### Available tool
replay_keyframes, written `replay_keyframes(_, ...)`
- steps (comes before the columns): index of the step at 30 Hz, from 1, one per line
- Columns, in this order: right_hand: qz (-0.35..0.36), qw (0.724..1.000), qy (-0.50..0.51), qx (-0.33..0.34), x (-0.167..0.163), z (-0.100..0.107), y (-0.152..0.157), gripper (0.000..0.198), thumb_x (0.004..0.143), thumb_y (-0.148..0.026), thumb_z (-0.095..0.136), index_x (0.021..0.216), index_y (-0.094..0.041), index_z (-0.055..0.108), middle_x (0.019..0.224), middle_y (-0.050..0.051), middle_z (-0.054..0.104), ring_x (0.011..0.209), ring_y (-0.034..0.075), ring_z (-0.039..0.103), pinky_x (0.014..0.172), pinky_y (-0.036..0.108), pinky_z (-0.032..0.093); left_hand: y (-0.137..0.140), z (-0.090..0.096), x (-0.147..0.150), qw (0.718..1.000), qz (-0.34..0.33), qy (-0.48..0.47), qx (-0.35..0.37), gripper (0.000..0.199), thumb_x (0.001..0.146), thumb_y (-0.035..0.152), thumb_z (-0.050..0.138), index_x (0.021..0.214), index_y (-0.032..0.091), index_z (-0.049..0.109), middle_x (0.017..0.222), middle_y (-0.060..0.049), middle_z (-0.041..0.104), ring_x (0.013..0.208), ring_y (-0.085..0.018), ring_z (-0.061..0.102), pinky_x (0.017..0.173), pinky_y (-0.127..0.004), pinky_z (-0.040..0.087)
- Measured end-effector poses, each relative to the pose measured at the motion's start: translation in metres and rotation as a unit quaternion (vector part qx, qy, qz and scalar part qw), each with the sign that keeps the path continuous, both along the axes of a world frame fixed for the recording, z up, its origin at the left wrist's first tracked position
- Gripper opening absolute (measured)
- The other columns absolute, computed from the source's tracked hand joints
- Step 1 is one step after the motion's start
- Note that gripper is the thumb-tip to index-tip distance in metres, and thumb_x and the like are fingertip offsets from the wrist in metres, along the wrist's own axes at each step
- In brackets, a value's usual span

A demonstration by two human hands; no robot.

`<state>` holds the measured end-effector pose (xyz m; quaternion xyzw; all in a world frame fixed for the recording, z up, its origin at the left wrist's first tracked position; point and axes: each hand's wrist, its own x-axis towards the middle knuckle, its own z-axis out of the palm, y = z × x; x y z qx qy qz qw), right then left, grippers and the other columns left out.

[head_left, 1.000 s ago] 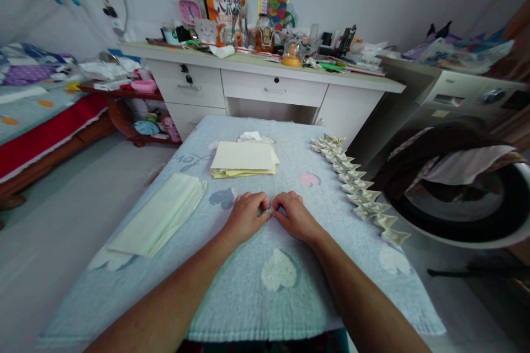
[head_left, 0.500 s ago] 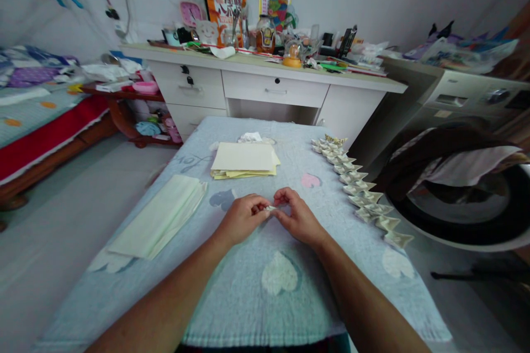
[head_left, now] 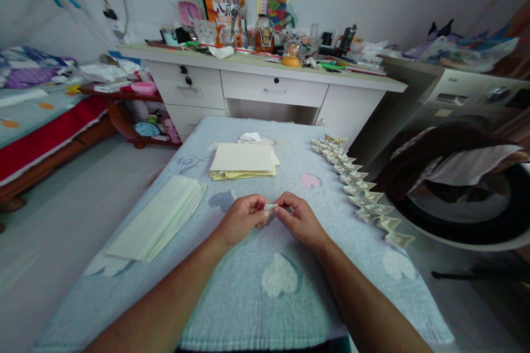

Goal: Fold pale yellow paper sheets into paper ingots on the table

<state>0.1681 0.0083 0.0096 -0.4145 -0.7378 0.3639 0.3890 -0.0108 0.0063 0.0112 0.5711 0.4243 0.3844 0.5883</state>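
Note:
A small piece of folded white paper (head_left: 270, 207) is pinched between both hands above the middle of the table. My left hand (head_left: 247, 217) grips its left end with thumb and fingers. The right end sits between the thumb and fingers of my right hand (head_left: 298, 217). Fingertips cover much of the paper, so its full shape is hidden. Beyond the hands lies a stack of cream and yellow paper sheets (head_left: 242, 158). Along the table's right side runs a row of folded paper boats (head_left: 358, 187), set close together.
A pale green stack of long paper (head_left: 155, 218) lies on the left of the cloth-covered table (head_left: 232, 309). Crumpled white tissue (head_left: 250, 137) sits behind the sheets. A cluttered desk (head_left: 275, 78) stands at the back, a washing machine (head_left: 467, 105) at right, a bed (head_left: 53, 121) at left.
The folded paper has turned slightly and shows more plainly between the fingertips. My right fingers have closed down onto it. The stacks and the boats stay in place.

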Motion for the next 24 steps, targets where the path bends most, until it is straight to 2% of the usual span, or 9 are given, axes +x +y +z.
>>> replay_keyframes(9,-0.014,1.0,0.001,0.019,-0.0032,0.0022,-0.0011,0.021,0.087,-0.032,0.055,0.071,-0.018,0.059,0.07,0.0,0.054,0.069,0.013,0.051,0.067,0.025,0.038,0.0004,-0.0038,0.0,1.0,0.009,0.009,0.029,0.014,0.075,0.027,0.063,0.076,0.014,0.059,0.06,0.004,0.053,0.055,-0.008,0.048,0.054,-0.02,0.038)
replay_keyframes(15,-0.021,0.999,0.025,0.009,-0.0047,0.002,-0.001,0.021,0.086,-0.031,0.056,0.071,-0.018,0.061,0.069,-0.001,0.053,0.069,0.013,0.05,0.068,0.026,0.039,0.0008,-0.0042,0.0004,0.998,0.016,0.024,0.047,0.014,0.075,0.027,0.063,0.073,0.014,0.059,0.059,0.004,0.052,0.056,-0.008,0.047,0.054,-0.02,0.036)
replay_keyframes(24,-0.027,0.999,0.018,0.016,-0.0026,-0.0002,0.001,0.021,0.085,-0.029,0.056,0.067,-0.018,0.058,0.068,-0.001,0.052,0.071,0.014,0.049,0.07,0.026,0.038,0.0004,-0.0079,0.0042,1.0,-0.002,-0.007,0.023,0.018,0.075,0.031,0.064,0.075,0.015,0.056,0.06,0.005,0.052,0.054,-0.008,0.049,0.053,-0.02,0.038)
